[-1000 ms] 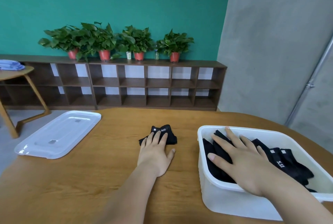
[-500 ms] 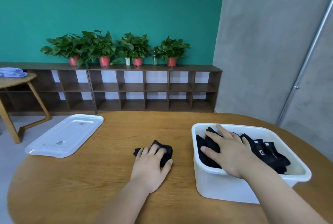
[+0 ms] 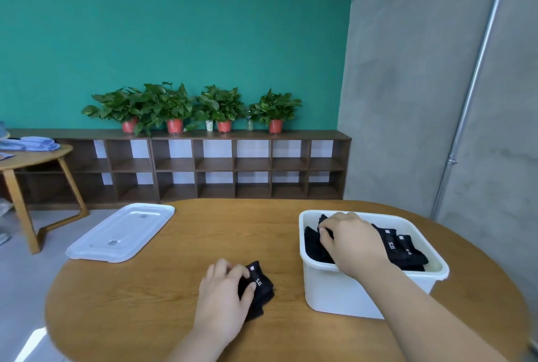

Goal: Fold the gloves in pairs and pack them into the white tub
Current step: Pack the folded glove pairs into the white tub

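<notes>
The folded bundle of black fabric gloves (image 3: 262,289) is lying on the oval wooden tabletop (image 3: 145,303), close to its near edge and about midway between left and right. Its long axis is running roughly from near edge to far edge. The left hand (image 3: 224,297) is gripping the bundle from its left side, fingers curling over the top and thumb pinching in. The white plastic tub (image 3: 349,300) is standing just right of the bundle, toward the right edge, not touching it. Inside, the right hand (image 3: 353,242) is curling its fingers onto the packed black gloves (image 3: 407,254) at the tub's left end. The coming move is probably a short carry rightward by the left hand over the tub's left wall, where the right hand is crowding the space. The white plastic lid (image 3: 122,233) is lying well apart, by the left edge.
</notes>
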A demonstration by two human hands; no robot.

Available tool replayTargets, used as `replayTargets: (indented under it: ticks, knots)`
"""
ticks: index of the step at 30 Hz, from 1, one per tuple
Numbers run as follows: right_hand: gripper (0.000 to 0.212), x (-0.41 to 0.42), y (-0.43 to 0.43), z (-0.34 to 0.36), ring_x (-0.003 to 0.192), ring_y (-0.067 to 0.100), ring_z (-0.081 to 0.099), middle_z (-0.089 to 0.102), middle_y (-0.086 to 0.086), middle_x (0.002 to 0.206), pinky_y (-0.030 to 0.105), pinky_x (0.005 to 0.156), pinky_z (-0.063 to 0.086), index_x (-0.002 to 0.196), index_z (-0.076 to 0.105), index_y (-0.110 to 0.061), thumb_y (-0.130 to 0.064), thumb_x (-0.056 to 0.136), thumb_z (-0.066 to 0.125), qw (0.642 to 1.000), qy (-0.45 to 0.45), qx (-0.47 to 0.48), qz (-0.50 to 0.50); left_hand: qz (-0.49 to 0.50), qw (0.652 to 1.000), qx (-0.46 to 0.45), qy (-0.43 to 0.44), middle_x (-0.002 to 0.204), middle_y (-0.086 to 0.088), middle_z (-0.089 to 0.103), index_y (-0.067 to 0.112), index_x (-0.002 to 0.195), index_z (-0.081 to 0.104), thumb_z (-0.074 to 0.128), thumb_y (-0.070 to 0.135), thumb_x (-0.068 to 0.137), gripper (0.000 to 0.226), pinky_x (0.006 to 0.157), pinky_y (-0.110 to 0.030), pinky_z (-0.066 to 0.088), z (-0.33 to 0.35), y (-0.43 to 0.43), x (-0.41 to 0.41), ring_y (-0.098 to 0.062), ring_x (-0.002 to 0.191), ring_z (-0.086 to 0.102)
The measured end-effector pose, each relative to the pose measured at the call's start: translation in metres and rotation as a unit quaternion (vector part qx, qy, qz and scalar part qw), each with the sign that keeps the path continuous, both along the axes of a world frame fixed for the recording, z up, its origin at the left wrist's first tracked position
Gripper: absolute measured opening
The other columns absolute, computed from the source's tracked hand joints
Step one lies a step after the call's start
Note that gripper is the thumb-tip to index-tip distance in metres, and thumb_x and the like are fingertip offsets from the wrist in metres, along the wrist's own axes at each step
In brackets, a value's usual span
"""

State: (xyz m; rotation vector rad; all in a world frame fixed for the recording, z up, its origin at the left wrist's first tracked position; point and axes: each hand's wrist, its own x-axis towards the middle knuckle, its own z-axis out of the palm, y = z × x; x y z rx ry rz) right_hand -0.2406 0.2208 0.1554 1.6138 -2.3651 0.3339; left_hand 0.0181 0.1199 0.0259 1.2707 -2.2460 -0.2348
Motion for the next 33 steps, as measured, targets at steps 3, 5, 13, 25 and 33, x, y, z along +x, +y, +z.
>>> replayTargets:
  ticks: [3, 5, 13, 25, 33]
  knots:
    - [0.031, 0.006, 0.004, 0.006, 0.107, 0.018, 0.055, 0.065, -0.011, 0.113, 0.035, 0.079, 0.052, 0.115, 0.068, -0.035, -0.041, 0.107, 0.038, 1.000, 0.011, -0.002, -0.004, 0.100, 0.989, 0.075, -0.084, 0.121, 0.010, 0.048, 0.049, 0.138, 0.048, 0.047, 0.067, 0.098, 0.044, 0.096, -0.033, 0.039, 0.014, 0.012, 0.001, -0.014, 0.117, 0.052]
    - [0.030, 0.011, 0.009, 0.008, 0.105, 0.018, 0.056, 0.065, -0.010, 0.111, 0.035, 0.077, 0.053, 0.115, 0.067, -0.034, -0.042, 0.106, 0.039, 1.000, 0.009, 0.001, 0.004, 0.099, 0.983, 0.134, -0.077, 0.130, 0.008, 0.053, 0.053, 0.147, 0.040, 0.045, 0.067, 0.099, 0.050, 0.100, -0.034, 0.041, 0.018, 0.015, -0.001, -0.014, 0.120, 0.057]
    - [0.029, 0.025, 0.029, 0.000, 0.110, 0.018, 0.055, 0.067, -0.010, 0.118, 0.037, 0.087, 0.053, 0.119, 0.070, -0.032, -0.038, 0.104, 0.046, 0.995, -0.068, -0.039, 0.059, 0.069, 0.963, 0.223, 0.137, 0.074, 0.008, 0.063, 0.034, 0.118, 0.074, 0.067, 0.007, 0.090, 0.039, 0.057, -0.016, 0.042, 0.018, 0.015, -0.010, -0.010, 0.072, 0.064]
    - [0.058, 0.041, 0.045, 0.001, 0.111, -0.004, 0.062, 0.065, -0.022, 0.121, 0.023, 0.099, 0.052, 0.155, 0.039, -0.038, -0.056, 0.102, 0.055, 0.917, -0.336, -0.158, 0.143, -0.124, 0.880, 0.143, 0.436, 0.104, 0.017, 0.066, 0.044, 0.115, 0.076, 0.077, 0.008, 0.094, 0.042, 0.089, -0.026, 0.057, 0.107, 0.054, -0.055, -0.011, 0.105, 0.069]
    - [0.032, 0.038, 0.050, 0.022, 0.113, 0.011, 0.072, 0.075, -0.010, 0.123, 0.041, 0.099, 0.060, 0.140, 0.054, -0.037, -0.033, 0.109, 0.054, 0.714, -0.636, -0.239, 0.168, -0.192, 0.823, 0.189, 0.500, 0.120, 0.016, 0.071, 0.040, 0.119, 0.076, 0.075, 0.006, 0.096, 0.041, 0.088, -0.021, 0.058, 0.145, 0.083, -0.082, -0.001, 0.109, 0.069]
